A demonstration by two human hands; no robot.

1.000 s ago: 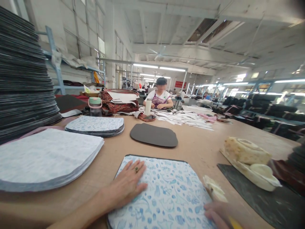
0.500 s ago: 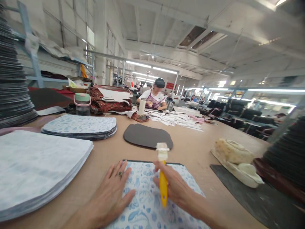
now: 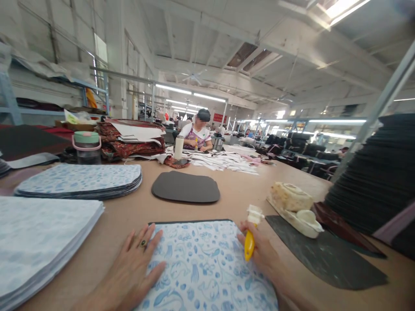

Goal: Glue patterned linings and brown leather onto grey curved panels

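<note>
My left hand (image 3: 136,268) lies flat with fingers spread on the left edge of a blue-and-white patterned fabric piece (image 3: 204,263) on the brown table (image 3: 246,190). A ring shows on one finger. My right hand (image 3: 262,252) is closed round the yellow handle of a brush (image 3: 250,235), whose pale glue-coated head points up and away at the piece's right edge.
A dark grey mat piece (image 3: 185,187) lies beyond the fabric. Stacks of patterned pieces (image 3: 81,179) and pale pieces (image 3: 39,233) sit left. A glue dish (image 3: 300,216) on a dark sheet (image 3: 327,257) is right, beside a tall dark stack (image 3: 379,172). A person (image 3: 196,136) sits far off.
The view has swung right. My right hand with the brush has moved from the middle of the fabric piece to its right edge. My left hand stays flat on the piece.
</note>
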